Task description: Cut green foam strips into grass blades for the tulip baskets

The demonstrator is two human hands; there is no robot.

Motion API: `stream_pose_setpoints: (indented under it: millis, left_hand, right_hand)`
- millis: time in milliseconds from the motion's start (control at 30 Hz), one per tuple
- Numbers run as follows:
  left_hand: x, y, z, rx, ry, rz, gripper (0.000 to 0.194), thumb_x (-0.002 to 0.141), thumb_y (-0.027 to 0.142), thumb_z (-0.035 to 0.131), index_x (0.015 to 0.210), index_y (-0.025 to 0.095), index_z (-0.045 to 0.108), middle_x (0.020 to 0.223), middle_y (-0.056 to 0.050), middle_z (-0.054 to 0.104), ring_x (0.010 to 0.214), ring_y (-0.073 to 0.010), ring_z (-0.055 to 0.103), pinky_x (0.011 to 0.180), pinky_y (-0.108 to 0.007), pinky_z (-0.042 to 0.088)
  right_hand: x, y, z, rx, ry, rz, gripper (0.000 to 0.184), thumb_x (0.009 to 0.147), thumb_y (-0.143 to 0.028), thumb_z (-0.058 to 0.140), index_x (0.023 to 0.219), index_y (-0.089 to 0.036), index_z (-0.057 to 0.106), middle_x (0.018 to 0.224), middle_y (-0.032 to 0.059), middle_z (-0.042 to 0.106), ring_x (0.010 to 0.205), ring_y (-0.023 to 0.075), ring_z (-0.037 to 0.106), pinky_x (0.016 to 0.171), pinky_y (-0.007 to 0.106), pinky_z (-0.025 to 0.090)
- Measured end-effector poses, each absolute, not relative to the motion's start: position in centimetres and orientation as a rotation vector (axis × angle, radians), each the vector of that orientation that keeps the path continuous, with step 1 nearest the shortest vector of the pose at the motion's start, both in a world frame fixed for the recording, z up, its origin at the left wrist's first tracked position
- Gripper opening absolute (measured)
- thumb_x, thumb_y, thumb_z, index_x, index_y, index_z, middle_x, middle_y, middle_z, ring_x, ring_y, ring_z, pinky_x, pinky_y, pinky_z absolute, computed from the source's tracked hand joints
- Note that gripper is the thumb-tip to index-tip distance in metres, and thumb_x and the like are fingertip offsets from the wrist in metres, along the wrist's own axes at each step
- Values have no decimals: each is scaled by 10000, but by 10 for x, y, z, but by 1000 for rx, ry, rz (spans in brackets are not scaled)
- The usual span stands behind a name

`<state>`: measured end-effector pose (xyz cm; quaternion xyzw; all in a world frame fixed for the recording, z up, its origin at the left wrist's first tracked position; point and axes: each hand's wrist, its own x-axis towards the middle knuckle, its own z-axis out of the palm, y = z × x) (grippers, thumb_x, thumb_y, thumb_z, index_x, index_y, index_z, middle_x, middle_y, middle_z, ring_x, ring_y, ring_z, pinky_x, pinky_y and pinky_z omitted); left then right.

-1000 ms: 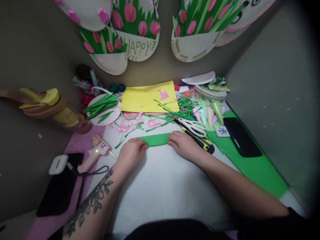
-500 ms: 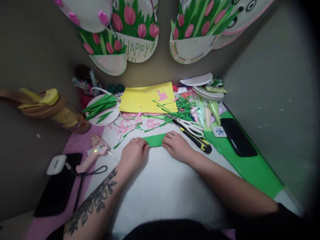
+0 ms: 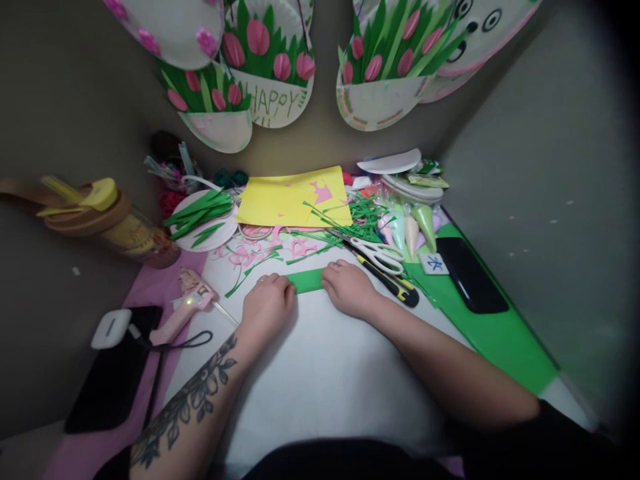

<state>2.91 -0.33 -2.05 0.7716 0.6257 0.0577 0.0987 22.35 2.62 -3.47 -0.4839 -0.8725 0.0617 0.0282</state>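
A folded strip of green paper (image 3: 307, 280) lies on the white sheet (image 3: 320, 373) in front of me. My left hand (image 3: 267, 303) presses down on its left end with curled fingers. My right hand (image 3: 347, 288) covers its right end, fingers bent and pressing on the paper. Only a short piece of the strip shows between the two hands.
White-handled scissors (image 3: 380, 252) and a yellow-black cutter (image 3: 393, 280) lie right of my right hand. A pink glue gun (image 3: 187, 307), a yellow sheet (image 3: 293, 197), green paper scraps (image 3: 367, 213), a plate of green strips (image 3: 203, 217), a black phone (image 3: 470, 273) and a jar (image 3: 120, 230) surround the sheet.
My right hand has slid left along the green strip toward my left hand, so less of the strip shows between them. The view has shifted slightly.
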Motion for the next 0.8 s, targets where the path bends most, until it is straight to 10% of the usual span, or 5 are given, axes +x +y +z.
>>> stream_pose_setpoints:
  millis: [800]
  left_hand:
    - [38,-4,-17,2315,1945,-4,244,901,261,401,866,169,624,886,-77,634,902,-250,563,714,-337,430]
  right_hand:
    - [219,24,-34,-1574,-2704,114,223,916,-281,427,937,-166,616,951,99,640,934,264,526,726,346,372]
